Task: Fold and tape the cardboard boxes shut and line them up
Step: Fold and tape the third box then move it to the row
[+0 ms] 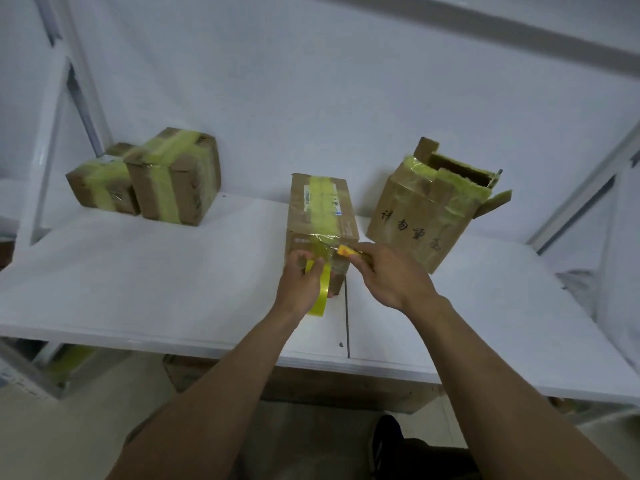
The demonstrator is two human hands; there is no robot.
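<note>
Head view | small brown cardboard box [320,209] mid white table [138,271] | left hand [299,280] grips yellow tape roll [320,294] | right hand [391,275] alongside pinches orange cutter-like tool [344,251] | judged: box light, stiff, hold by side walls; tape thin, clingy

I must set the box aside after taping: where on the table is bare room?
Widest: bare table between the taped pair at back left and the middle box, to the front edge. Smaller: front right, before the open box. Crowded: the gap between middle and open box, beside the right hand.
</note>
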